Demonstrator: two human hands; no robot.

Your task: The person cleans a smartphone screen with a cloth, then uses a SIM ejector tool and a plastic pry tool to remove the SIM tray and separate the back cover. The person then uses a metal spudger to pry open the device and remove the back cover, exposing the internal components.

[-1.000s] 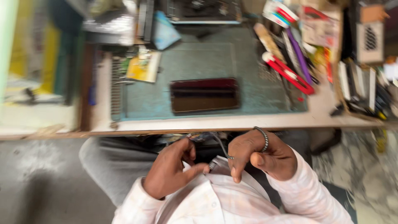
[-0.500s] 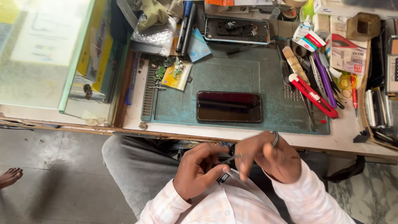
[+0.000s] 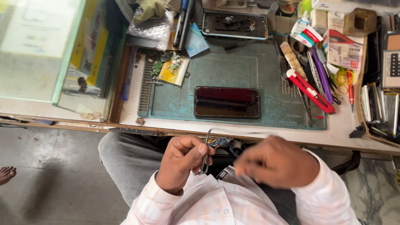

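A dark smartphone (image 3: 226, 102) lies flat on the teal work mat (image 3: 266, 73). A red utility knife (image 3: 310, 90) rests at the mat's right edge.

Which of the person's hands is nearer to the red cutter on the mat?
Right. The right hand is below and slightly left of the red cutter; the left hand, holding tweezers, is farther left.

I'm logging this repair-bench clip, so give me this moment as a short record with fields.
Left hand: pinches metal tweezers over the lap
Right hand: motion-blurred, beside the tweezers; hold unclear
Phone: flat, dark screen up, on green mat
Right of the mat: red tool, purple tool
Behind the mat: opened phone frame
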